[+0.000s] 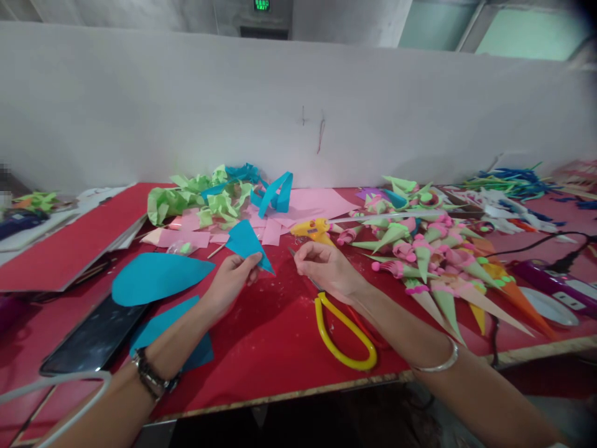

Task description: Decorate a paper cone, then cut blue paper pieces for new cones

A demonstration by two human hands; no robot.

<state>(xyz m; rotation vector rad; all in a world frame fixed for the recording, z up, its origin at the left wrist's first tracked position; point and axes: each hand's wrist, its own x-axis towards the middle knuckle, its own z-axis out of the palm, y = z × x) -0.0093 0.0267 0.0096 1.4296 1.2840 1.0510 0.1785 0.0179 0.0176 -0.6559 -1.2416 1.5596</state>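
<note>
Between the thumb and fingers of my left hand (233,277) is a small pointed piece of blue paper (243,239), held above the red table. My right hand (332,267) is raised to its right, thumb and fingertips pinched together. Whether anything is between those fingertips cannot be made out. Under my right hand and forearm lie scissors (321,320) with yellow and red handles, their blades partly hidden. Just behind the right fingers is a yellow glue gun (316,228) with a long clear glue stick. A blue teardrop-shaped paper (158,277) lies left of my left hand.
Several paper cones (422,258) with pink trim crowd the right side. Green crumpled paper (219,202) and pink sheets (321,202) lie behind. At left are a dark phone (96,336) and a red board (79,239). A purple power strip (555,286) lies far right.
</note>
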